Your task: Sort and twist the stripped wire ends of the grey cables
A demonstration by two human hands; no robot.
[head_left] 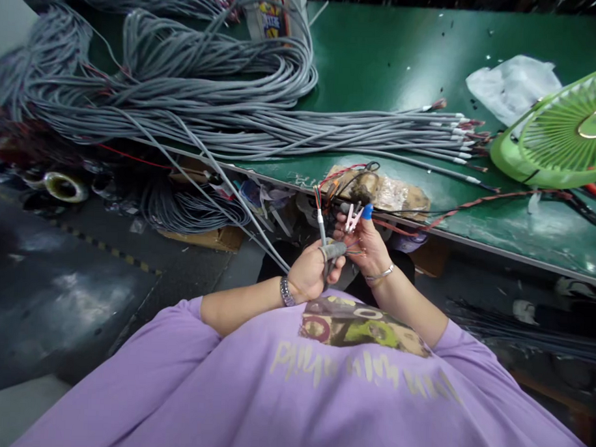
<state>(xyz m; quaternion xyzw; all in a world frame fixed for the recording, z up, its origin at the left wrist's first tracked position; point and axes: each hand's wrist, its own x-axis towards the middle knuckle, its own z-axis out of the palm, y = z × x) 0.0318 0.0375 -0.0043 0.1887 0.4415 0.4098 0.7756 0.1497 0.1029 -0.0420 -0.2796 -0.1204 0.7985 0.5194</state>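
Observation:
My left hand (312,274) is closed around a grey cable (322,232) whose stripped end shows thin coloured wires (319,197) pointing up. A taped finger wraps the cable at the grip. My right hand (367,242) sits just right of it, fingers pinched on a small pink-and-white clip-like tool (351,219). A blue cap (367,211) covers one fingertip. Both hands are held together below the front edge of the green table (406,64), over my lap. A watch is on the left wrist, a bracelet on the right.
A big bundle of grey cables (185,96) covers the table's left and middle, its stripped ends (465,135) pointing right. A green fan (560,128) lies at the right, a white plastic bag (513,84) behind it. Twisted red-black wire (474,203) runs along the front edge. More cable coils (191,210) hang under the table.

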